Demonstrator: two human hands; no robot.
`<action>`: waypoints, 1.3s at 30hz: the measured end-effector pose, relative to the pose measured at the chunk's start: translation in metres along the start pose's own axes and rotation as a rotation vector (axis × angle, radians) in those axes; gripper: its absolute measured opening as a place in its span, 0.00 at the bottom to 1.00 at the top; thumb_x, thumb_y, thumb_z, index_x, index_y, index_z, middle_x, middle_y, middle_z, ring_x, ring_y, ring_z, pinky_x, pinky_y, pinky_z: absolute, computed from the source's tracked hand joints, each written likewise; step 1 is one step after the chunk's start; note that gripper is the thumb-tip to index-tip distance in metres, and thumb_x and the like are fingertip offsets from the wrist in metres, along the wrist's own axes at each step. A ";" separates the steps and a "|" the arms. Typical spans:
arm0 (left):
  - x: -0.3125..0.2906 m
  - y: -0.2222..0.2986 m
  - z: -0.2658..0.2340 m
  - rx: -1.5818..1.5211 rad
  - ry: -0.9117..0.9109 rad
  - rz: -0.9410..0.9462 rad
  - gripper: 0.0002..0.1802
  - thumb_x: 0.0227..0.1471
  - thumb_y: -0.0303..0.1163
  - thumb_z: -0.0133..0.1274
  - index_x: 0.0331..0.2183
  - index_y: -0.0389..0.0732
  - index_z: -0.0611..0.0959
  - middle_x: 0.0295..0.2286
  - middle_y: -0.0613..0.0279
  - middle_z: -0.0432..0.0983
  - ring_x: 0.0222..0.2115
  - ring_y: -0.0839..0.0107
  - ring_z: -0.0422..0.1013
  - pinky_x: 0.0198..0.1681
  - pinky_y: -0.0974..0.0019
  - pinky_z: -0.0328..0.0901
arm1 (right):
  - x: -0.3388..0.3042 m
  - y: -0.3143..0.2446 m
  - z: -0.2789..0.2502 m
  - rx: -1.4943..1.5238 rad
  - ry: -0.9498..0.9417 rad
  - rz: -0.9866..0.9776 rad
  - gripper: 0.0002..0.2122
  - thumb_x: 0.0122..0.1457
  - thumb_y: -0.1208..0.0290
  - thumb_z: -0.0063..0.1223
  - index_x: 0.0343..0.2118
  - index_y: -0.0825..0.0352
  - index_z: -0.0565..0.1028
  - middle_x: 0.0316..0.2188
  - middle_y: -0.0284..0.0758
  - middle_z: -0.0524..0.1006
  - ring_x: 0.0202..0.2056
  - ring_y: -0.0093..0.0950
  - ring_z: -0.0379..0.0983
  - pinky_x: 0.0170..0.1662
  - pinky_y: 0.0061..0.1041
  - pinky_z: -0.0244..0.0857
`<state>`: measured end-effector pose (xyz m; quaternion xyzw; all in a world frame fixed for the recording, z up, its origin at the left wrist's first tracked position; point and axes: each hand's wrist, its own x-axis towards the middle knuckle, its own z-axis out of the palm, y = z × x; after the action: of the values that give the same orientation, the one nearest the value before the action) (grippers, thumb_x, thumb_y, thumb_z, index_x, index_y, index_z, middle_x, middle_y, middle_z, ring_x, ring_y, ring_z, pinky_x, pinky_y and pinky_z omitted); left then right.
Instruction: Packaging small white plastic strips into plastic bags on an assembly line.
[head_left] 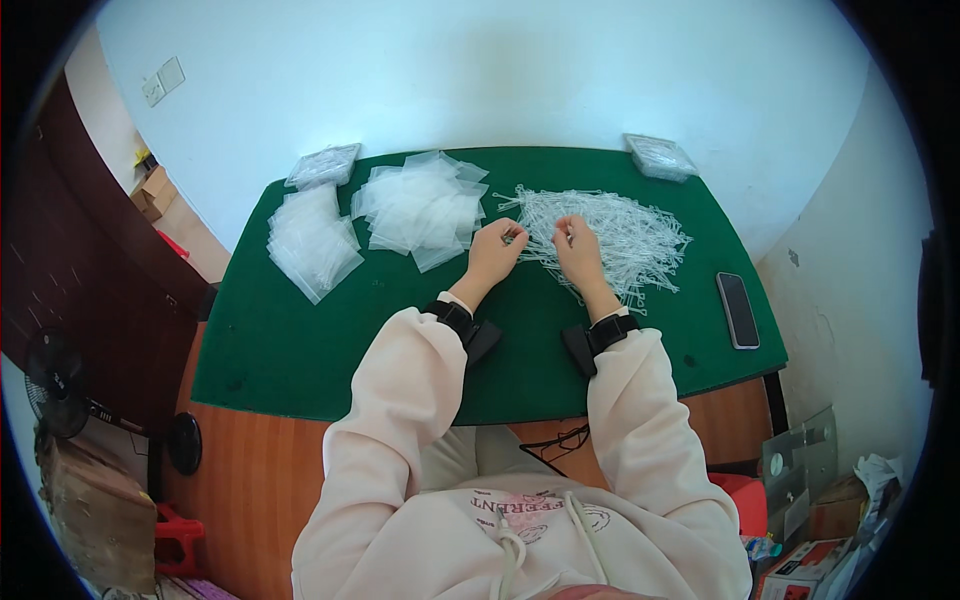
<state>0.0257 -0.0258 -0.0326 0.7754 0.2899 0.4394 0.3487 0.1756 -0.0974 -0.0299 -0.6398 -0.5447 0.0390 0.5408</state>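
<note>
A loose heap of thin, clear-white strips with small looped ends [625, 235] spreads over the right half of the green-covered table. My left hand [494, 252] is at the heap's left edge, fingers curled and thumb pressed in. Over the heap's near left part is my right hand [580, 256], its fingertips pinched together. Whatever either hand holds is too small to make out. Left of my hands lies a pile of clear plastic bags [425, 208]. Another fanned stack of clear bags [313, 245] is farther left.
Clear wrapped packs stand at the back left [325, 165] and back right [660, 158], near the wall. A phone [737, 311] lies by the table's right edge. Black devices are strapped to both my wrists. Boxes [805, 570] and a fan [58, 372] stand beside the table.
</note>
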 end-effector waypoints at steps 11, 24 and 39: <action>-0.005 0.018 0.000 -0.558 -0.300 -0.183 0.06 0.46 0.27 0.51 0.29 0.35 0.76 0.25 0.63 0.75 0.26 0.78 0.69 0.32 0.75 0.62 | -0.006 -0.026 -0.005 0.737 -0.223 0.296 0.06 0.51 0.77 0.43 0.33 0.68 0.70 0.21 0.27 0.69 0.23 0.14 0.63 0.26 0.14 0.57; -0.001 0.010 -0.002 -0.639 -0.367 -0.177 0.11 0.55 0.34 0.41 0.33 0.37 0.74 0.21 0.69 0.64 0.23 0.79 0.59 0.29 0.75 0.58 | -0.004 -0.027 -0.010 0.826 -0.242 0.330 0.05 0.54 0.76 0.36 0.29 0.68 0.67 0.21 0.30 0.68 0.21 0.17 0.61 0.26 0.16 0.57; 0.002 -0.001 -0.029 -0.993 -0.645 -0.398 0.14 0.54 0.27 0.41 0.45 0.38 0.67 0.33 0.63 0.69 0.32 0.75 0.66 0.38 0.70 0.63 | -0.018 -0.031 0.008 1.031 -0.530 0.617 0.03 0.56 0.79 0.39 0.31 0.66 0.66 0.23 0.31 0.69 0.25 0.23 0.67 0.33 0.21 0.65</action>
<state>0.0012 -0.0154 -0.0211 0.5454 0.0701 0.1919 0.8129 0.1428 -0.1107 -0.0203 -0.3941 -0.3625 0.6046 0.5897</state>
